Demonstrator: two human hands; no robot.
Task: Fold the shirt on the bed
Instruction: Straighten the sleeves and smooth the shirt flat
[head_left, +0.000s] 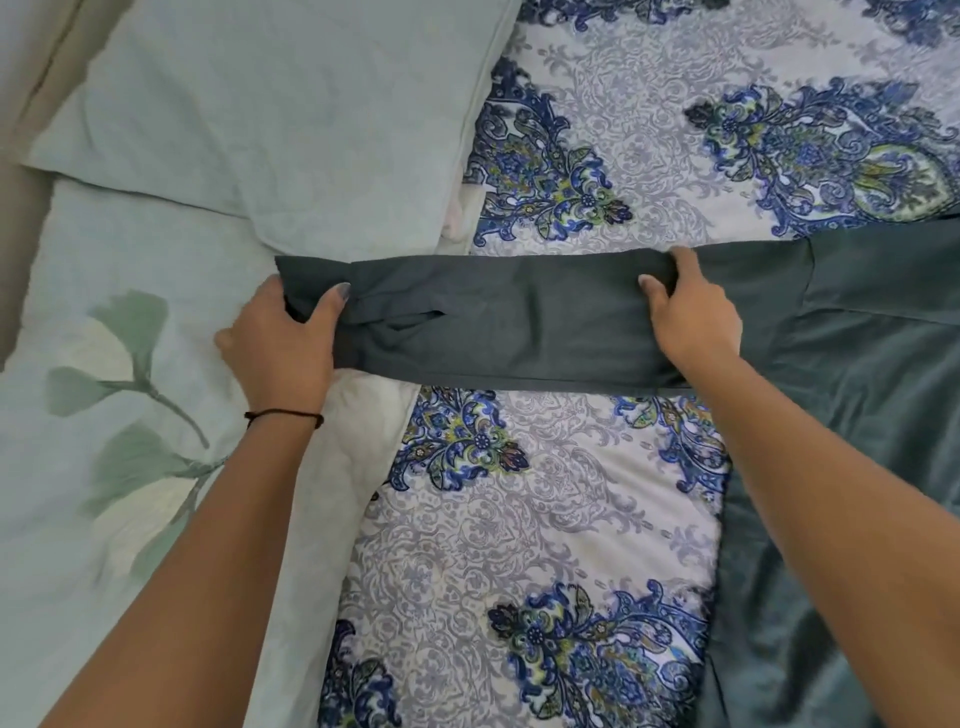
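Observation:
A dark teal shirt (857, 415) lies on the bed, its body spread at the right. One long sleeve (519, 322) stretches left across the middle of the view. My left hand (283, 343) grips the cuff end of that sleeve, thumb on top. My right hand (685, 312) pinches the sleeve's far edge closer to the shoulder, fingers curled over the cloth. Both forearms reach in from the bottom, and the right one covers part of the shirt body.
A quilt (519, 519) with a blue floral print covers the bed under the sleeve. A pale green pillow (285, 114) lies at the top left. A light sheet (78, 467) with a leaf print lies on the left, and a beige headboard (21, 78) stands behind it.

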